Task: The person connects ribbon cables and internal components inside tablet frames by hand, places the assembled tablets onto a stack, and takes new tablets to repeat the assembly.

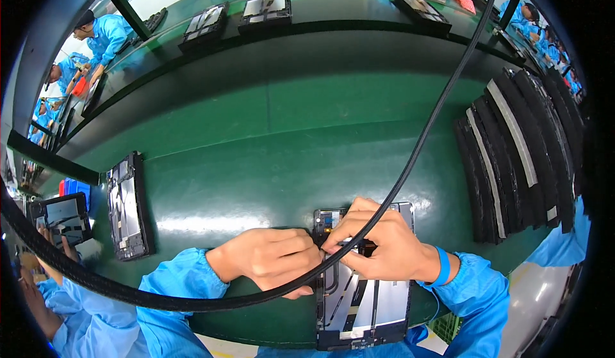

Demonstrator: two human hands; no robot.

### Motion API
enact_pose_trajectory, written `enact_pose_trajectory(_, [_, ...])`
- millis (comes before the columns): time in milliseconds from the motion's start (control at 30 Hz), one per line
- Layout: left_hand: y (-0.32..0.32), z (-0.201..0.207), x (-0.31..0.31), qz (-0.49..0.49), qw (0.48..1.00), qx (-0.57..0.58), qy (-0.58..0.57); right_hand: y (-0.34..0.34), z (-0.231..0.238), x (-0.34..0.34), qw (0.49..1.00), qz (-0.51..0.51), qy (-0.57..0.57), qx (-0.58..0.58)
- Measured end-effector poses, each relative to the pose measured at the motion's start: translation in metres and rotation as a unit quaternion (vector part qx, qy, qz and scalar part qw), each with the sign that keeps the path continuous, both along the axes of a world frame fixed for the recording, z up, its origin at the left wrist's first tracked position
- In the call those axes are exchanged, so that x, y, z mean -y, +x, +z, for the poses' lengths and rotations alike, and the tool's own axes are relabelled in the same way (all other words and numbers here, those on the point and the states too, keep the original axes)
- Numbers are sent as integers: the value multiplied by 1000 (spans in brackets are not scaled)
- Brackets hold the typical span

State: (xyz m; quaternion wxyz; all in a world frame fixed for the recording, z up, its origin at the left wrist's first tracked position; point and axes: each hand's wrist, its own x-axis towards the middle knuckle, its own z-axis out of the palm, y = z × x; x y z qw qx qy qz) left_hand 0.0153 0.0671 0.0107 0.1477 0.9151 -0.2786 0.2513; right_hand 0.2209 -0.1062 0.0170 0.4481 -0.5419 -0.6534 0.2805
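Closely together at the opened tablet [392, 303], left hand [272, 259] and right hand [392, 248], fingers bent, each grip's closure unclear.

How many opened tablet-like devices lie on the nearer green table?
2: the left device at the table's side, and the front device partly covered by the right hand. The black stack at right may hide others.

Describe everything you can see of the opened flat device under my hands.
The opened device is a thin, dark-framed rectangle lying flat on the green table, its long sides running away from you, its lower end by the near edge. Its exposed inside shows smooth, pale silvery panels, dark strips and a black band across the lower end. Your right hand covers much of its upper part; your left hand meets it at the upper left.
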Motion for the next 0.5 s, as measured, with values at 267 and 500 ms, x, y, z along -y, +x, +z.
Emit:
enact_pose_trajectory(267, [-6, 0, 5, 37, 998, -26, -49, -3, -2, -4, 999, -20, 43, 12])
enact_pose_trajectory(500, [-6, -7, 6, 47, 998, 1, -34, -3, 0, 0, 1000, -6, 24, 12])
